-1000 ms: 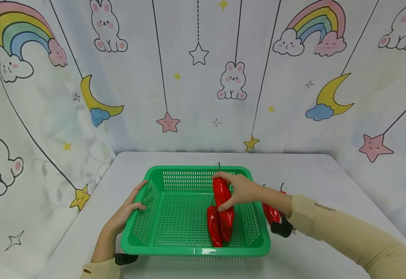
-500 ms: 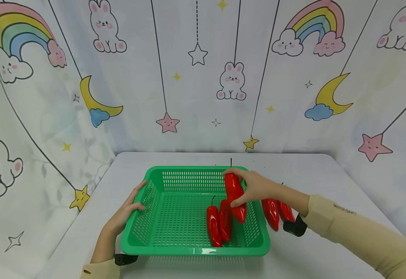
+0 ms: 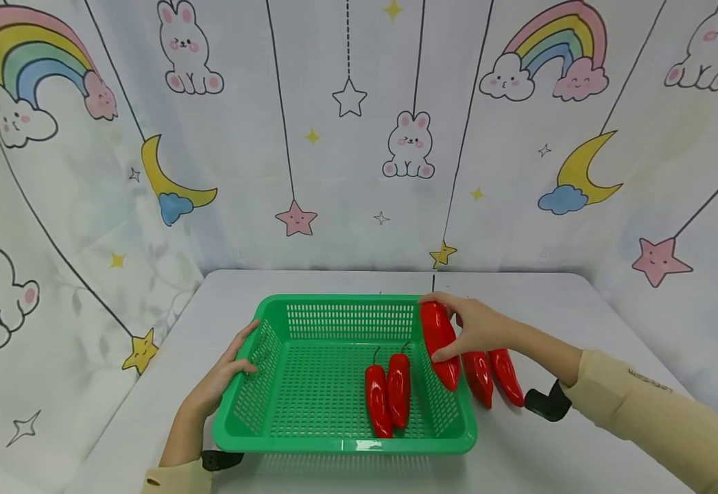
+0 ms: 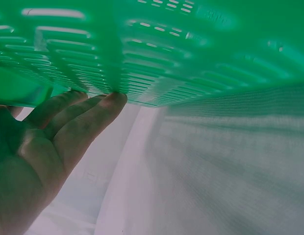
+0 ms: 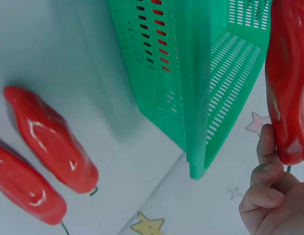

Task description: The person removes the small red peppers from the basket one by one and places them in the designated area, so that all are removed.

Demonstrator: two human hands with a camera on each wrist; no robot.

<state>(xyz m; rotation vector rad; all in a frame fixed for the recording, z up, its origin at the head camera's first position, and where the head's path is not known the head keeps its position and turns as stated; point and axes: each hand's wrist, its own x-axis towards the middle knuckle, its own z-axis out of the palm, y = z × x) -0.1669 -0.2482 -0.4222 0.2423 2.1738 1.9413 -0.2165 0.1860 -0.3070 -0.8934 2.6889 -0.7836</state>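
In the head view a green plastic basket (image 3: 345, 444) stands on the white table. My left hand (image 3: 217, 384) grips its left side, with thumb and index finger at the rim; in the left wrist view other fingers (image 4: 88, 125) lie against the basket's outer wall. My right hand (image 3: 479, 328) holds a large red chili pepper (image 3: 437, 343) by its length, stem up, over the basket's right rim. Inside the basket lie two red chili peppers, a left one (image 3: 378, 401) and a right one (image 3: 399, 391), side by side.
On the table right of the basket lie two more red chili peppers, one (image 5: 51, 139) nearer the basket and another (image 5: 27, 186) beside it. Their upper parts are hidden by my right hand in the head view. A cartoon-printed cloth (image 3: 346, 171) hangs behind the table (image 3: 229, 291).
My right hand has lifted the pepper off the ones in the basket and carried it rightward to the right rim. The left hand and basket have stayed in place.
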